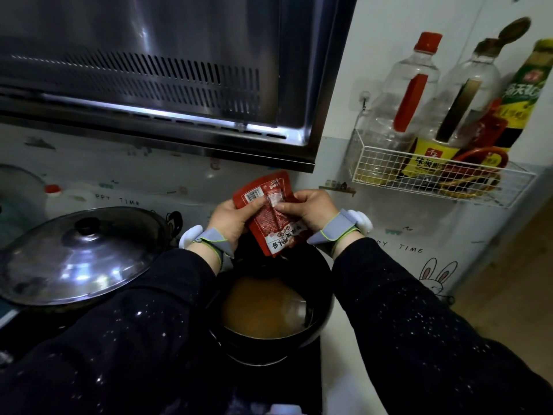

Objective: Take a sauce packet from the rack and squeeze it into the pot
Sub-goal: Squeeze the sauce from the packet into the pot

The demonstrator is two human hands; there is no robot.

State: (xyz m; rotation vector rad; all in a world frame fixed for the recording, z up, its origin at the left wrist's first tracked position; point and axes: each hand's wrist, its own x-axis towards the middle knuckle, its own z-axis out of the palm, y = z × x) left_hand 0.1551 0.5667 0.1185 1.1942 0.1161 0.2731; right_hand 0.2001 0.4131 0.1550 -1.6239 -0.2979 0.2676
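A red sauce packet (273,218) hangs upside down above the black pot (321,301), its printed lower end close to the pot's far rim. My left hand (232,215) grips the packet's upper left part near the barcode. My right hand (309,209) pinches it from the right, fingers pressed on its middle. The pot holds brown-orange liquid (261,308). The white wire rack (431,172) hangs on the wall to the upper right.
The rack holds two clear bottles (401,94), a dark sauce bottle (522,94) and red packets. A large wok with a steel lid (77,254) sits to the left. The range hood (155,76) hangs overhead. A white counter (353,363) lies right of the pot.
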